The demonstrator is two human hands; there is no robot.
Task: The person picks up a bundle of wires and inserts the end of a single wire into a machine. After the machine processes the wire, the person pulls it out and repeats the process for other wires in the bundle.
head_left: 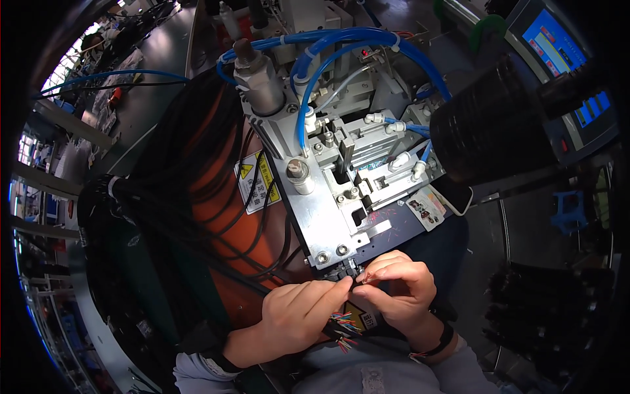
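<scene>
Black cables (170, 197) hang on your left, soft and floppy. Your left hand (298, 315) pinches the thin wires (342, 323) near their tips. Your right hand (397, 289) pinches them too, just below the metal machine (328, 217). They look light and bendy, so hold close to the ends.

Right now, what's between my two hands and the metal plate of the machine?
In the head view, only the machine's small black slot sits there. The left hand and right hand pinch thin wires at it, below the metal plate.
</scene>
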